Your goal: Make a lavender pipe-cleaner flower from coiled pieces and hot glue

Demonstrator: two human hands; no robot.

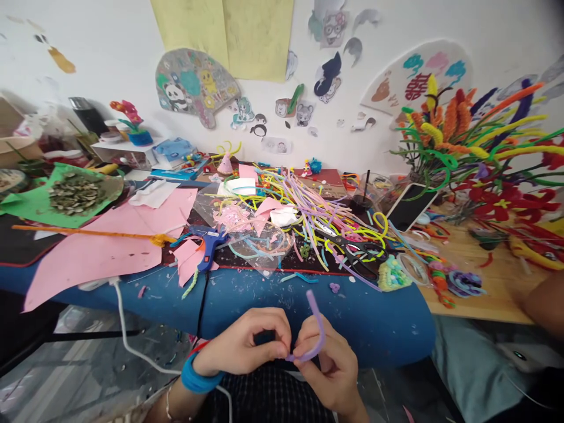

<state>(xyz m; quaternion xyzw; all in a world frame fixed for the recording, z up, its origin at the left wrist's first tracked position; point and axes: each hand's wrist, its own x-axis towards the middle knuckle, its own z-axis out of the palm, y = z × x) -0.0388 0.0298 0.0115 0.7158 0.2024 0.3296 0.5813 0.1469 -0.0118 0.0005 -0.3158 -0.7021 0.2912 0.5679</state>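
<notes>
A purple pipe cleaner (320, 335) is pinched between my two hands, just off the front edge of the blue-covered table. My left hand (253, 341), with a blue band at the wrist, grips its near end between thumb and fingertips. Right beside it, my right hand (328, 364) pinches the same pipe cleaner, whose free end curves upward over the fingers. On the table ahead lie a heap of loose pipe cleaners (304, 202), black-handled scissors (348, 247) and a blue glue gun (211, 244).
Pink paper (114, 247) and a green sheet (30, 200) with dried bits cover the left. At right stand a phone (409, 205) and a bunch of pipe-cleaner flowers (462, 129). A white cable (126, 335) hangs down the front. Another person's arm (546, 305) shows at far right.
</notes>
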